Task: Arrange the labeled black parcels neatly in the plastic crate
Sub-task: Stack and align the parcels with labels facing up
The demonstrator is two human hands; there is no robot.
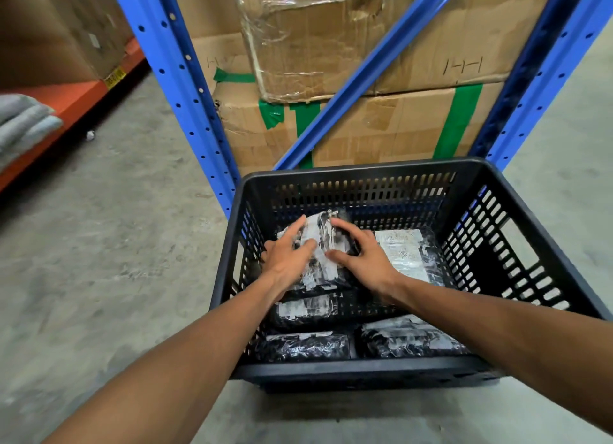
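A black slotted plastic crate [365, 369] stands on the concrete floor in front of me. Inside lie several black plastic-wrapped parcels with white labels. One parcel [323, 241] sits at the back left of the crate, and both hands rest on it: my left hand [288, 257] grips its left side, my right hand [360, 256] presses its right side. Another parcel [406, 251] lies label-up at the back right. Two more parcels [303, 345] [409, 339] lie along the near wall, and a further parcel [306, 307] shows under my left wrist.
Blue steel racking uprights [185, 88] and a diagonal brace [365, 72] stand just behind the crate, with taped cardboard boxes [381, 125] stacked inside. An orange shelf beam [66, 101] with boxes runs at the left. Folded grey cloth [23, 125] shows at the left edge.
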